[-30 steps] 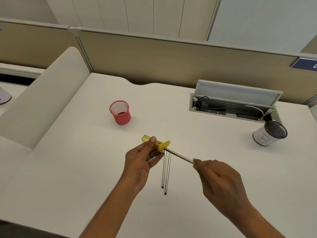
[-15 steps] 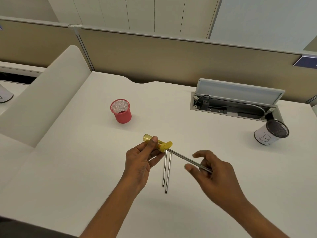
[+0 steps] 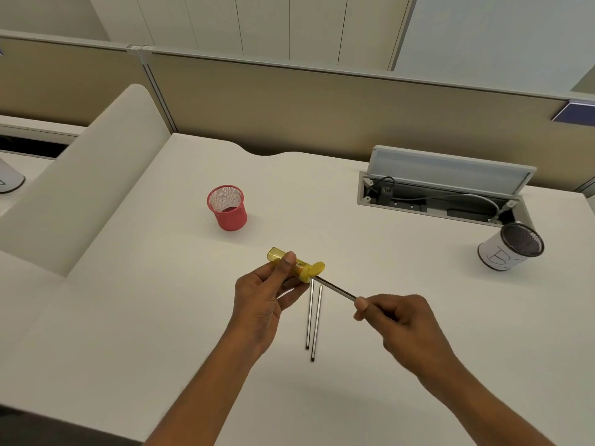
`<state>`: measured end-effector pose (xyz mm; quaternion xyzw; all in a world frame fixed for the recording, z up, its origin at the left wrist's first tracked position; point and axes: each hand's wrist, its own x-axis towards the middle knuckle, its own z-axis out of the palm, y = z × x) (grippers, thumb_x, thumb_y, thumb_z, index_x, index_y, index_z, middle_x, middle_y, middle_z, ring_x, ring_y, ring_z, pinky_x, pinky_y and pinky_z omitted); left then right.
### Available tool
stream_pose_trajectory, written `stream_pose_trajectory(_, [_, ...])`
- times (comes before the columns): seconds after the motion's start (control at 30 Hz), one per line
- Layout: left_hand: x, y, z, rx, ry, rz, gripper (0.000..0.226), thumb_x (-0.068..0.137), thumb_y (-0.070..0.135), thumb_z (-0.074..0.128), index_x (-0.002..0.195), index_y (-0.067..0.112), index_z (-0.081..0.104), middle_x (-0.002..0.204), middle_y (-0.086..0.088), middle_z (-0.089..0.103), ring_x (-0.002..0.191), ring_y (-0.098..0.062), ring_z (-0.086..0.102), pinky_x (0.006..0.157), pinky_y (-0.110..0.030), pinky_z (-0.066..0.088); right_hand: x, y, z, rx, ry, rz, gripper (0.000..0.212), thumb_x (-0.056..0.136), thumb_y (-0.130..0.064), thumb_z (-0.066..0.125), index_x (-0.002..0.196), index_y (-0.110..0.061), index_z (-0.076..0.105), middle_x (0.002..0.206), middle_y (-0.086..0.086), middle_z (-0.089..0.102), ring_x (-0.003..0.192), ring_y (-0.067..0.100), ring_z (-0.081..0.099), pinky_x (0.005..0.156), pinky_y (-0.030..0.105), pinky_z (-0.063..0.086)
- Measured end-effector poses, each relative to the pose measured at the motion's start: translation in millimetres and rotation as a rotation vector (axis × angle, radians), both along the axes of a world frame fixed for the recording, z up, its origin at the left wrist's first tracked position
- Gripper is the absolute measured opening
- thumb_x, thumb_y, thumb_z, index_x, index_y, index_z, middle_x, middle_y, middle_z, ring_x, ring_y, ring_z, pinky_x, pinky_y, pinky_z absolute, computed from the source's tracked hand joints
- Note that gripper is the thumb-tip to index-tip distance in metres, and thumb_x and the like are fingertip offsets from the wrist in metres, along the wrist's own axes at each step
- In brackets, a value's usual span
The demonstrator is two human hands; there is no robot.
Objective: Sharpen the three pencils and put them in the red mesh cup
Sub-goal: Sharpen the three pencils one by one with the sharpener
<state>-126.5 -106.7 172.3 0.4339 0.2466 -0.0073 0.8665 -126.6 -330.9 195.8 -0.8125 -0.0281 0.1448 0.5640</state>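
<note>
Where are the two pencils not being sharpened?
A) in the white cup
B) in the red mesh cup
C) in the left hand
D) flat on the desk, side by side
D: the two spare pencils lie side by side on the desk, near the yellow sharpener that the left hand holds.

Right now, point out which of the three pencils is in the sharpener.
The pencil pinched by the right hand, tip in the yellow sharpener; the other two pencils lie on the desk.

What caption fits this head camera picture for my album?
Left hand holds yellow sharpener, right hand pinches a pencil in it; two pencils lie beside.
</note>
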Motion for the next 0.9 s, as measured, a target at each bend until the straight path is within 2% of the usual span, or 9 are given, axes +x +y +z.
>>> stream_pose_trajectory(0.1, [0.7, -1.0, -0.2, 0.017, 0.000, -0.012, 0.026, 0.075, 0.030, 0.084, 0.087, 0.007, 0.085, 0.095, -0.016, 0.082, 0.089, -0.026, 0.081, 0.077, -0.033, 0.065, 5.5, -2.5, 4.8, 0.062, 0.269, 0.010, 0.037, 0.085, -0.051, 0.072, 0.076, -0.016, 0.077, 0.052, -0.004, 0.023, 0.046, 0.017, 0.018, 0.047, 0.024, 0.022])
stream_pose_trajectory(0.23, [-0.1, -5.0, -2.8, -0.004, 0.030, 0.004, 0.023, 0.077, 0.029, 0.084, 0.088, 0.009, 0.086, 0.097, -0.017, 0.082, 0.091, -0.026, 0.081, 0.076, -0.033, 0.065, -0.8, -4.2, -5.7, -0.290, -0.408, 0.051, 0.009, 0.091, -0.042, 0.073, 0.092, -0.034, 0.070, 0.057, -0.013, 0.043, 0.051, 0.008, 0.044, 0.051, 0.013, 0.035])
stream_pose_trajectory(0.37, [0.6, -5.3, -4.1, -0.019, 0.043, 0.008, 0.031, 0.073, 0.032, 0.087, 0.090, 0.007, 0.085, 0.099, -0.019, 0.082, 0.091, -0.027, 0.081, 0.076, -0.033, 0.065, 2.5, -8.8, -18.8, -0.627, -1.017, 0.235, 0.026, 0.103, -0.027, 0.060, 0.093, -0.007, 0.074, 0.067, -0.001, 0.050, 0.050, 0.021, 0.044, 0.041, 0.033, 0.040])
stream_pose_trajectory(0.43, [0.7, -4.8, -4.2, -0.017, 0.038, -0.002, 0.033, 0.071, 0.033, 0.088, 0.090, 0.007, 0.085, 0.098, -0.018, 0.082, 0.091, -0.026, 0.081, 0.076, -0.033, 0.065, 4.9, -9.3, -20.3, -0.710, -1.130, 0.206, 0.027, 0.102, -0.022, 0.061, 0.089, -0.003, 0.076, 0.060, 0.002, 0.047, 0.049, 0.023, 0.038, 0.040, 0.032, 0.033])
stream_pose_trajectory(0.53, [1.1, -2.9, -2.9, -0.009, 0.015, -0.011, 0.031, 0.073, 0.033, 0.086, 0.089, 0.007, 0.085, 0.096, -0.017, 0.082, 0.091, -0.026, 0.081, 0.077, -0.033, 0.065, -2.1, -1.2, -15.2, -0.492, -0.869, 0.150, 0.025, 0.101, -0.024, 0.063, 0.082, -0.010, 0.074, 0.056, -0.002, 0.041, 0.050, 0.019, 0.036, 0.043, 0.032, 0.033])
stream_pose_trajectory(0.67, [2.6, 0.4, -0.9, 0.026, -0.011, -0.033, 0.027, 0.076, 0.032, 0.084, 0.088, 0.008, 0.085, 0.097, -0.017, 0.082, 0.096, -0.031, 0.080, 0.079, -0.034, 0.065, 0.5, 6.2, -4.0, 0.042, 0.061, -0.053, 0.031, 0.097, -0.035, 0.069, 0.073, -0.016, 0.077, 0.052, -0.007, 0.030, 0.050, 0.016, 0.026, 0.048, 0.026, 0.029])
stream_pose_trajectory(0.73, [2.2, 0.4, -1.7, 0.032, -0.005, -0.034, 0.027, 0.076, 0.032, 0.084, 0.088, 0.008, 0.085, 0.098, -0.017, 0.082, 0.097, -0.031, 0.080, 0.079, -0.034, 0.065, 6.4, 4.3, 2.4, 0.160, 0.361, -0.057, 0.032, 0.095, -0.037, 0.068, 0.078, -0.012, 0.080, 0.053, -0.005, 0.027, 0.048, 0.017, 0.021, 0.045, 0.025, 0.026])
stream_pose_trajectory(0.8, [1.7, -0.4, -2.5, 0.022, 0.000, -0.030, 0.025, 0.078, 0.030, 0.083, 0.089, 0.008, 0.085, 0.099, -0.018, 0.082, 0.097, -0.031, 0.080, 0.079, -0.034, 0.065, 7.6, 3.9, 4.0, 0.126, 0.302, -0.009, 0.024, 0.094, -0.038, 0.070, 0.086, -0.019, 0.081, 0.054, -0.004, 0.035, 0.044, 0.015, 0.024, 0.044, 0.023, 0.027])
stream_pose_trajectory(0.9, [2.3, -1.8, -2.2, 0.007, 0.008, -0.011, 0.026, 0.076, 0.031, 0.084, 0.088, 0.008, 0.086, 0.098, -0.017, 0.082, 0.092, -0.027, 0.081, 0.077, -0.033, 0.065, 1.7, 0.9, -4.0, -0.249, -0.310, 0.077, 0.018, 0.087, -0.043, 0.078, 0.101, -0.035, 0.071, 0.072, -0.010, 0.058, 0.050, 0.009, 0.046, 0.052, 0.014, 0.040])
